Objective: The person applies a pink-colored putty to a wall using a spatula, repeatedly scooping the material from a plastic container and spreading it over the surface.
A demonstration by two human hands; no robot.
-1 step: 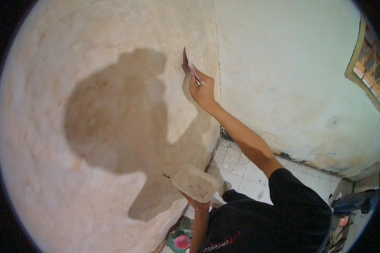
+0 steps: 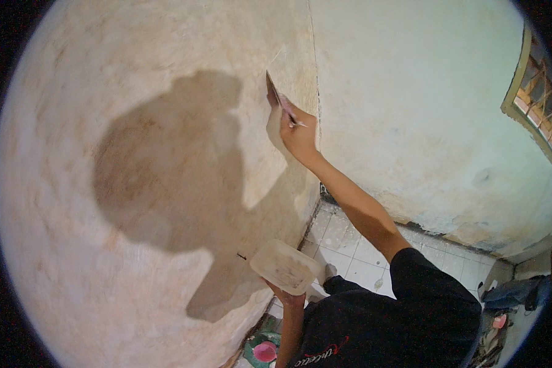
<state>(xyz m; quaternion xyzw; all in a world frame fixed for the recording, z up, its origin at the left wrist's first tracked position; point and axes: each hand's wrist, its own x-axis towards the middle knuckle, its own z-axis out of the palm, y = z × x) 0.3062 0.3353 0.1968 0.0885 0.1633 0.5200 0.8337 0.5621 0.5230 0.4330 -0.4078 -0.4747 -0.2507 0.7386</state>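
Observation:
My right hand is closed round a putty knife, reaching up and forward to the mottled plaster wall just left of the corner. Its thin blade points up and lies at or very close to the wall; contact is hard to make out. A thin pale streak runs on the wall above the blade tip. Low in front of my body, my left hand grips a whitish plastic tub from beneath. The tub is tilted, with greyish smears on its bottom. Most of the left fingers are hidden under it.
A pale green wall meets the plaster wall at the corner, with a window frame far right. White floor tiles show below. Near the left wall's foot sits a green basin with a pink bowl. Clothing lies at right.
My right hand has shifted slightly right and down with the putty knife, and the blade has turned a little. My left hand and the tub have stayed put.

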